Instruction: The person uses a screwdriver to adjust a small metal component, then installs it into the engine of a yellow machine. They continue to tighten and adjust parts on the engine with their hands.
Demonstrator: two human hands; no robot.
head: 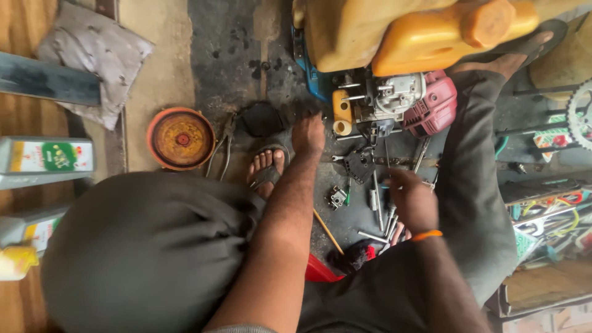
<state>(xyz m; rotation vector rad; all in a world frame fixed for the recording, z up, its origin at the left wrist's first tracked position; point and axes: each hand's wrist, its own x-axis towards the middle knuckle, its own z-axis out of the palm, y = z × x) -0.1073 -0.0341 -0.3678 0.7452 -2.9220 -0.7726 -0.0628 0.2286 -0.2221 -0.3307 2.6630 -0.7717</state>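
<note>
My left hand (308, 134) reaches forward, back up, its fingers spread down onto the dark oily floor just in front of a small engine (401, 98) with a pink cover. A yellow fuel tank (382, 31) sits on top of the engine. Lower right, my right hand (412, 200), with an orange wristband, curls over several loose metal tools and bolts (377, 203) on the floor. Its fingers hide whatever is under them. A small grey engine part (337, 197) and a black bracket (359, 163) lie between my two hands.
My sandalled foot (266, 165) rests beside pliers (225, 145) and a rusty round disc (181, 139). Green-and-white bottles (46, 160) and a grey cloth (92, 52) lie at the left. A sprocket (579, 114) and colourful clutter fill the right edge. A red object (320, 271) sits near my knees.
</note>
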